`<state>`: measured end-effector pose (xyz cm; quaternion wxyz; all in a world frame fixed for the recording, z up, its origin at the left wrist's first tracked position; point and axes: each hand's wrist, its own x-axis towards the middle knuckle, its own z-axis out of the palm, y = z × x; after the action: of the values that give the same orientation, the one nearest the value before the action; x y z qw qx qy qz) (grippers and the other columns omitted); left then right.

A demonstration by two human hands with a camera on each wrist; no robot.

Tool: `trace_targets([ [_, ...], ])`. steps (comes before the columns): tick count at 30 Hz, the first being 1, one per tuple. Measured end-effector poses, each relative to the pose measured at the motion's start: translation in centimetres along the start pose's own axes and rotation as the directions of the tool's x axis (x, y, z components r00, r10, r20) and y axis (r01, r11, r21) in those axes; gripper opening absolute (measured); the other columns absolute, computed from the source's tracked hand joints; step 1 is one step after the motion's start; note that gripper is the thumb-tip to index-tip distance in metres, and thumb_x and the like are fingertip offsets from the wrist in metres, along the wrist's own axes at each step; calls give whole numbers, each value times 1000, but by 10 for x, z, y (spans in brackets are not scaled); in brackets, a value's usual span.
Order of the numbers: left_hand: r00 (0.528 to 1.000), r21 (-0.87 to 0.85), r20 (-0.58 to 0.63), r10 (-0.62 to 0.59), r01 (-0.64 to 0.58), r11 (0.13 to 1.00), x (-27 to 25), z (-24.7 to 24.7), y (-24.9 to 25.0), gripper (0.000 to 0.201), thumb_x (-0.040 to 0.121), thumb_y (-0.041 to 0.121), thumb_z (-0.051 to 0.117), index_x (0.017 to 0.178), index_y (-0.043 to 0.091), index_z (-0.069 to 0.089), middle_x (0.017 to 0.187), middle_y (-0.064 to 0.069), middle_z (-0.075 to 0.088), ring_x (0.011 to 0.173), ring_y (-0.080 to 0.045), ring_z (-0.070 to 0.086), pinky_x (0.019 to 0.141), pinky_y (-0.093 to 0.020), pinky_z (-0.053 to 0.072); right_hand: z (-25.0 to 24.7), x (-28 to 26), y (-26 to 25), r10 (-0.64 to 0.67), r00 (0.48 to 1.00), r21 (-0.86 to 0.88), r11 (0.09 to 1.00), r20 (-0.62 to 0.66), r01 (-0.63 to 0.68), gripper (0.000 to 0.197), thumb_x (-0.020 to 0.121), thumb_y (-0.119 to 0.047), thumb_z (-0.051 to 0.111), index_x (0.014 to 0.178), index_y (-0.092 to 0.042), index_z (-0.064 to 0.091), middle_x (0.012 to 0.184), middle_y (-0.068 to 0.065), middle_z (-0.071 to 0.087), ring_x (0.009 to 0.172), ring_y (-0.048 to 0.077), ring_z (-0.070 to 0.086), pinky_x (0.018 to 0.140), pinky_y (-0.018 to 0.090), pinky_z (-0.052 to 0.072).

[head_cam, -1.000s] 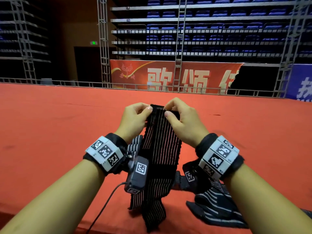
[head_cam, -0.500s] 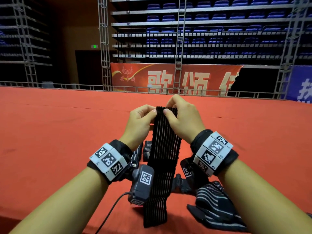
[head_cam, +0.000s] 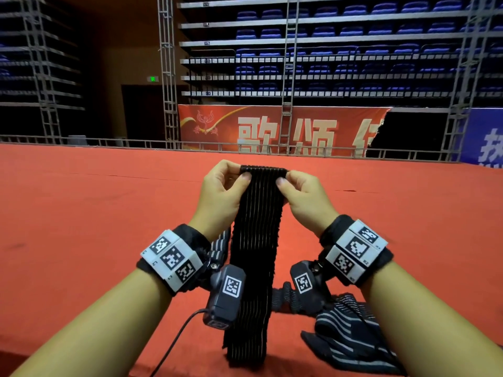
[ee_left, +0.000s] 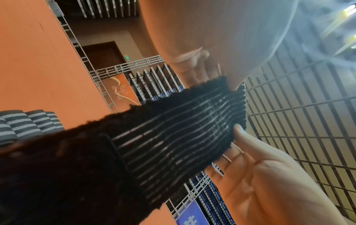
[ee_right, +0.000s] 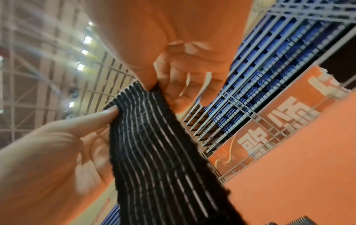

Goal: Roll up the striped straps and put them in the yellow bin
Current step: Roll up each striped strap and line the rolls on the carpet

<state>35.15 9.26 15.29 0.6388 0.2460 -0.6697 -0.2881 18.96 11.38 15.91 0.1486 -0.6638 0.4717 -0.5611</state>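
A black strap with thin pale stripes (head_cam: 253, 254) hangs upright in front of me over the red floor, and its lower end (head_cam: 246, 352) reaches down to the floor. Its top edge (head_cam: 263, 170) is turned over into a small fold. My left hand (head_cam: 239, 176) pinches the left corner of that fold and my right hand (head_cam: 283, 180) pinches the right corner. The left wrist view shows the strap (ee_left: 173, 130) held between my left hand (ee_left: 227, 82) and right hand (ee_left: 238, 130). In the right wrist view both the right hand (ee_right: 154, 85) and left hand (ee_right: 112, 111) pinch the strap (ee_right: 154, 144). No yellow bin is in view.
A loose pile of striped straps (head_cam: 351, 336) lies on the red carpet (head_cam: 81, 227) at the lower right. Rolled striped straps (ee_left: 25, 123) sit by my left wrist. A metal railing (head_cam: 109, 142) marks the carpet's far edge.
My hands have drawn apart along the strap's top edge, spreading it flat to its full width. The strap now hangs straight instead of bunched and twisted.
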Motion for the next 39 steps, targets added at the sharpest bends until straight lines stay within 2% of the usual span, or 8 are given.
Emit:
trace_targets([
  [2, 1000, 23, 11, -11, 11, 1000, 1, -2, 0, 10, 96, 5, 57, 89, 11, 56, 79, -3, 60, 72, -12, 56, 65, -25, 48, 0, -2, -1, -21, 1000, 91, 996, 8, 20, 30, 92, -19, 52, 80, 8, 50, 73, 8, 50, 68, 18, 46, 63, 40, 39],
  [5, 998, 5, 63, -26, 25, 1000, 3, -4, 8, 13, 98, 6, 55, 89, 15, 53, 79, -9, 61, 71, -16, 58, 61, -26, 49, -4, -1, -9, -41, 999, 172, 984, -8, 41, 11, 94, -8, 53, 84, -5, 57, 77, 6, 61, 72, 16, 59, 66, 35, 50],
  [9, 989, -57, 149, -27, 36, 998, 3, -7, 26, 14, 97, -1, 52, 100, 14, 53, 79, -10, 65, 67, -20, 60, 56, -30, 50, -14, -3, -28, -103, 995, 230, 968, -10, 102, 14, 94, 0, 55, 84, -10, 55, 74, 5, 63, 64, 8, 61, 60, 22, 50],
  [18, 963, -109, 264, -57, 88, 990, 4, -11, 61, 13, 94, 0, 54, 91, 13, 56, 63, 5, 58, 51, -8, 51, 46, -21, 44, -38, -21, -57, 10, 995, 445, 894, 104, -55, 14, 95, -3, 53, 82, -10, 56, 68, 2, 58, 58, 12, 53, 55, 26, 45],
  [22, 935, -25, 319, -154, 171, 985, 6, -6, 45, 11, 96, 2, 55, 93, 13, 57, 69, -2, 59, 54, -10, 56, 46, -20, 47, -36, -18, -41, 61, 993, 329, 940, 101, -91, 9, 95, -4, 55, 87, -9, 54, 66, 7, 50, 52, 17, 45, 48, 28, 36],
  [27, 905, 152, 316, -285, 248, 957, -4, 4, -4, 11, 100, 5, 49, 95, 15, 48, 74, -1, 56, 53, -2, 56, 44, -18, 46, -19, -16, 2, 145, 979, 190, 967, 144, -171, 14, 93, 10, 48, 94, -4, 46, 48, -1, 46, 32, 4, 39, 34, 17, 29],
  [34, 873, 124, 332, -358, 336, 934, -10, 13, -59, 17, 97, -3, 48, 93, 14, 46, 73, -5, 51, 49, -5, 46, 41, -17, 37, 5, -10, 66, 167, 973, 132, 973, 161, -189, 32, 86, 16, 46, 77, -14, 43, 68, 15, 50, 53, 16, 43, 50, 30, 30],
  [39, 886, 76, 269, -376, 370, 926, -8, 23, -87, 17, 94, 11, 63, 81, 18, 55, 70, -7, 57, 60, -16, 49, 53, -25, 37, 9, -5, 92, 143, 975, 68, 985, 169, -157, 35, 82, 15, 48, 72, -18, 43, 69, 17, 52, 58, 19, 45, 52, 34, 31],
])
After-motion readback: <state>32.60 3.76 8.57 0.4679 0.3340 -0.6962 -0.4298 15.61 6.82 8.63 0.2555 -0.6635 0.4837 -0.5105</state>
